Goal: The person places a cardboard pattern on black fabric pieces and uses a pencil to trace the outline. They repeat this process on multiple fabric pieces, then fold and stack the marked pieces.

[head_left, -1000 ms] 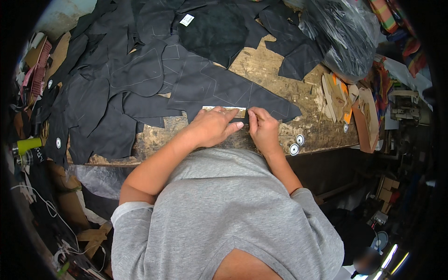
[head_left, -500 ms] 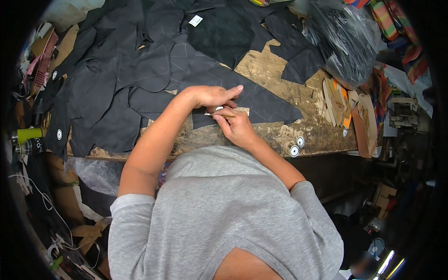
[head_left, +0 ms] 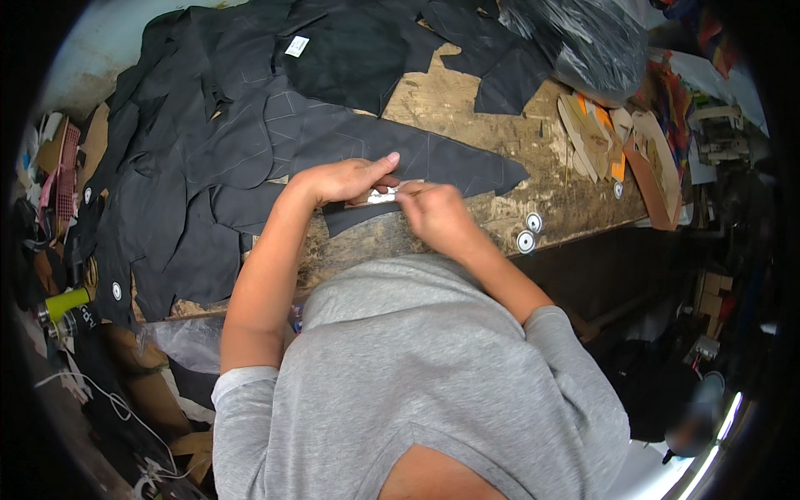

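Note:
My left hand (head_left: 354, 179) lies over a small pale, shiny piece (head_left: 383, 196) on the table, its thumb stretched out and its fingertips down at the piece. Close on its right is my right hand (head_left: 440, 215), slightly blurred, with the fingers pinched together at the piece's right end. The thin pen-like stick in that pinch is mostly hidden now. Just beneath the hands lies a narrow strip of black leather-like material (head_left: 360, 218). Beyond them stretches a large black sheet (head_left: 433, 158) marked with pale drawn outlines.
More black pieces (head_left: 183, 167) overlap across the worn wooden table (head_left: 450, 90). A black plastic bag (head_left: 583, 50) and cardboard templates (head_left: 587, 137) occupy the right side. White round markers (head_left: 525, 242) sit on the front edge. A green cylinder (head_left: 67, 304) lies at far left.
The view has shifted, so the table's contents sit further left and higher. My right hand has turned over, hiding most of the stick. My left hand still rests at the pale piece.

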The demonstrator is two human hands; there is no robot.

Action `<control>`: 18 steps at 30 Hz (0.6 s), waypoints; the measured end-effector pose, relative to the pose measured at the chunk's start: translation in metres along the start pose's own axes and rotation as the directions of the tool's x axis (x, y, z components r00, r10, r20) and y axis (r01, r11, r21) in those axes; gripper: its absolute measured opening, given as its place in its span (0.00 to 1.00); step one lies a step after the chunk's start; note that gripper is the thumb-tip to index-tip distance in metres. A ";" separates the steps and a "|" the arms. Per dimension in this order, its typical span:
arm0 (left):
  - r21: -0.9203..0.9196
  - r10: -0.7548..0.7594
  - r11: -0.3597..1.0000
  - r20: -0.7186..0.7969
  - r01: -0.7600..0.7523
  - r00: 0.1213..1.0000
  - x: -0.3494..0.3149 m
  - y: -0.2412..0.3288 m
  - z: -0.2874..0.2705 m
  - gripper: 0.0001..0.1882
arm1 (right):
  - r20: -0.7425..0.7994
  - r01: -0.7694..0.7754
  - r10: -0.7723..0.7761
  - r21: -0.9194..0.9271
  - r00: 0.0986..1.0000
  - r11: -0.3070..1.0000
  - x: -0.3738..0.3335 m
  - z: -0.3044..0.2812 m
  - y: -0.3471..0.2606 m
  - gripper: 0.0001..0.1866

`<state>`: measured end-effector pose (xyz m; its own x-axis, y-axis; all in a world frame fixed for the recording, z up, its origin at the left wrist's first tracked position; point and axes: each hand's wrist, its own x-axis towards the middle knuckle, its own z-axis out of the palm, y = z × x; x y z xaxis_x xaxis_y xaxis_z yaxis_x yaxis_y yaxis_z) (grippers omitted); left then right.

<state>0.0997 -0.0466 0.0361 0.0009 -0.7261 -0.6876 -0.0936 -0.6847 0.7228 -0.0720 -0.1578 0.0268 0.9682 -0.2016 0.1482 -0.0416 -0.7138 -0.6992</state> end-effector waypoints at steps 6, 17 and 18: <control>0.460 0.384 0.858 -0.276 -0.229 0.881 -0.008 -0.015 0.042 0.34 | -0.340 -0.123 0.100 -0.045 0.935 0.991 -0.019 -0.029 0.012 0.05; 0.527 0.492 0.833 -0.563 -0.170 0.665 -0.039 -0.062 0.111 0.18 | -0.301 -0.077 0.130 0.181 0.945 0.980 -0.011 0.013 0.020 0.06; 0.526 0.500 0.832 -0.569 -0.178 0.653 -0.038 -0.062 0.112 0.18 | -0.316 -0.047 0.093 0.149 0.944 0.988 -0.010 0.014 0.020 0.05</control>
<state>-0.0056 0.0310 0.0095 0.5208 -0.8523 -0.0484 -0.6018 -0.4068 0.6873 -0.0787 -0.1612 0.0018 0.8323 -0.4687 0.2961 -0.0499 -0.5952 -0.8020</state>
